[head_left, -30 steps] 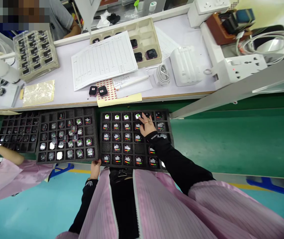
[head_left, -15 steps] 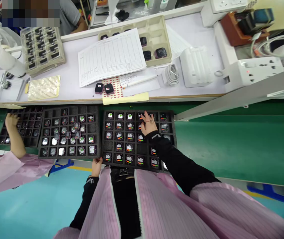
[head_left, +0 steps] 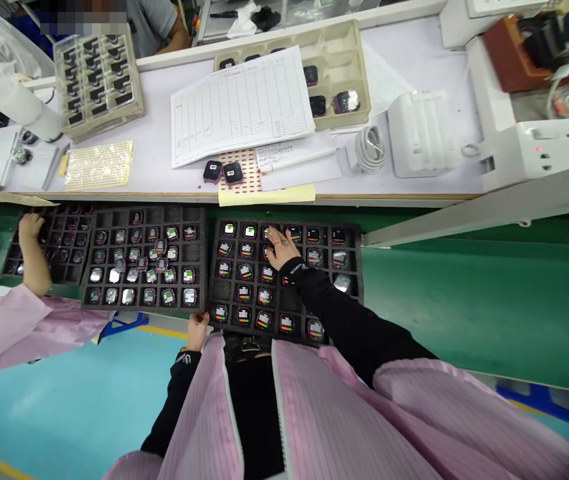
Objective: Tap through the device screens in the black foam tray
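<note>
Stretched over the dark foam tray (head_left: 221, 289) with the right hand (head_left: 282, 248), fingers loosely spread toward the far edge. Open in that grip, and closed around nothing that shows. Placed with the fingertips partly over a square device (head_left: 266, 231), third from the left in the far row; cannot tell whether pressing on it or just above. Set with the left hand (head_left: 198, 331) at the near left corner of the tray, fingers curled; cannot tell whether pinching the rim or merely leaning against it. Covered across the right part of the tray by the black sleeve (head_left: 344, 323). Parted by only a narrow gap from a second tray (head_left: 190, 253) on the left, loaded with more devices, some lying across the dividers. Hemmed in on the far side by the front edge of the desk (head_left: 152, 150), and at the far right corner by a slanting grey bar (head_left: 464, 200). Tight along the near edge, close to the pink jacket (head_left: 314, 393). Roomiest to the right, over the green surface (head_left: 464, 300).
</note>
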